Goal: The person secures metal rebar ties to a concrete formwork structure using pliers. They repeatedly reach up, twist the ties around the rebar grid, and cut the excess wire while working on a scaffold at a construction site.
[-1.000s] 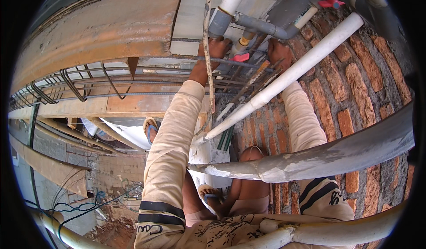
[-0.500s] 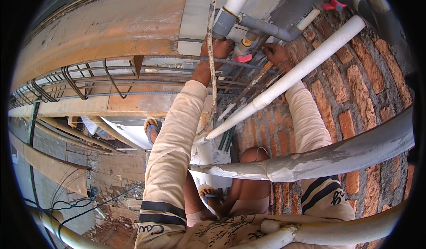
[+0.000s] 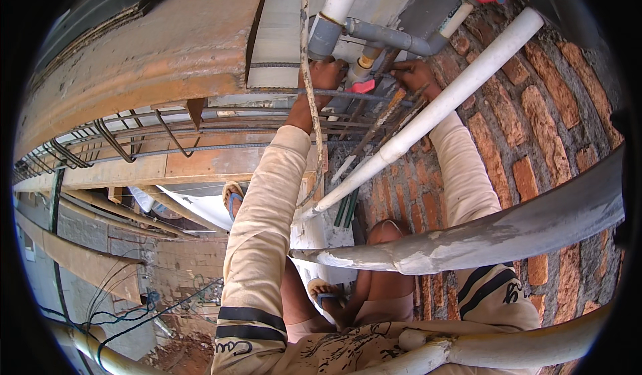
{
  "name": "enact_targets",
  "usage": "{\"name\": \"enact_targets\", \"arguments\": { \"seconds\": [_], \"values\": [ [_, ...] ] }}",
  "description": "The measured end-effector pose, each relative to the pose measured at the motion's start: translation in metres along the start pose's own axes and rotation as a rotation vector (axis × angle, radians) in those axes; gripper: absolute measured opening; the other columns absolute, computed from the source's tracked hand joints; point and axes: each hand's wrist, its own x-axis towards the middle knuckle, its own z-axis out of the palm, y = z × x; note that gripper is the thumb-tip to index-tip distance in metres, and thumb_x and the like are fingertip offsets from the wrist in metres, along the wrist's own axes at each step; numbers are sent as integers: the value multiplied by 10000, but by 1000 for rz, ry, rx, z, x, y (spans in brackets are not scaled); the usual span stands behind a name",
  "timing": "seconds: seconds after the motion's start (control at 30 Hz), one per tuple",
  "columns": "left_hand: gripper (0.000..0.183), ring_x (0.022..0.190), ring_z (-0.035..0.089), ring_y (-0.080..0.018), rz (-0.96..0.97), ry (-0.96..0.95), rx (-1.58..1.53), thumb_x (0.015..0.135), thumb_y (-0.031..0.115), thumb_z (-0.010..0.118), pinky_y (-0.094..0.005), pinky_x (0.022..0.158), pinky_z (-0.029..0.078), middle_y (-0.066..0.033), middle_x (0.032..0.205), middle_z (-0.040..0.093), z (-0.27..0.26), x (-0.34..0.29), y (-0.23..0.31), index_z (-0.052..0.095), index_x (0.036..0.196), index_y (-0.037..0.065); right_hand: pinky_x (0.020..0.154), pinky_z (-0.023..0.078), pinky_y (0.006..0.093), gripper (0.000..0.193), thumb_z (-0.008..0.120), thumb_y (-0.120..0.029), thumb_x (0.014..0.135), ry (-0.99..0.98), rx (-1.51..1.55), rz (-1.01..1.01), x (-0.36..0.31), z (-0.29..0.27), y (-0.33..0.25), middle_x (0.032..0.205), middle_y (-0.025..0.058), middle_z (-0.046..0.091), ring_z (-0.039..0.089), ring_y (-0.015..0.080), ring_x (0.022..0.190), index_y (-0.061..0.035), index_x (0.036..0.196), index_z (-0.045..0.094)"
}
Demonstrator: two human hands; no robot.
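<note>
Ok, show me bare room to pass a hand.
Open gap: right of the right sleeve, between white pipe and grey pipe, before brick wall. Crowded: around the left hand and right hand, with valve and rebar close by.

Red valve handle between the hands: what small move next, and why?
Perhaps ease the right hand leftward toward the red valve handle: its fingers appear just short of it, while the left hand is at the lower end of the grey fitting.
</note>
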Motion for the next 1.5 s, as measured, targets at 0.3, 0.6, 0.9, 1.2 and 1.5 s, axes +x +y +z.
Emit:
{"name": "enact_targets", "arguments": {
  "seconds": [0.3, 0.6, 0.9, 1.2, 1.5],
  "values": [
    [205, 991, 667, -241, -13, -6, 3, 860, 258, 671, -459, 940, 451, -48, 944, 725, 0, -1, 0, 763, 1031, 192, 560, 512, 276, 582, 724, -203, 862, -326, 348, 246, 16, 5, 7, 1161, 69, 658, 653, 124, 699, -103, 1406, 540],
    [201, 980, 670, -244, -6, -5, 12, 858, 264, 669, -443, 928, 452, -46, 932, 725, 0, 0, 1, 770, 1013, 184, 692, 590, 296, 668, 825, -194, 802, -330, 125, 202, 19, 6, 5, 1287, 108, 630, 667, 184, 990, -29, 1387, 547],
    [207, 980, 670, -246, -16, -5, 21, 867, 258, 656, -438, 931, 447, -49, 929, 724, -3, -1, 2, 769, 1025, 186, 870, 535, 344, 664, 851, -329, 768, -269, 179, 39, 31, 18, 39, 1234, 101, 671, 641, 212, 1068, -47, 1322, 618],
    [211, 995, 667, -247, -5, -7, 9, 860, 253, 664, -442, 933, 450, -52, 934, 725, -2, 0, 1, 768, 1031, 186, 923, 488, 336, 571, 827, -354, 768, -241, 207, 19, 29, 24, 40, 1137, 118, 727, 660, 205, 1032, -9, 1205, 697],
    [208, 980, 670, -246, 26, 23, 22, 852, 256, 672, -436, 910, 461, -54, 928, 727, -3, -1, 1, 770, 1018, 178, 830, 536, 332, 531, 803, -268, 757, -244, 274, 80, 19, 21, 26, 1089, 113, 739, 688, 196, 927, -3, 1204, 696]
  ]
}}
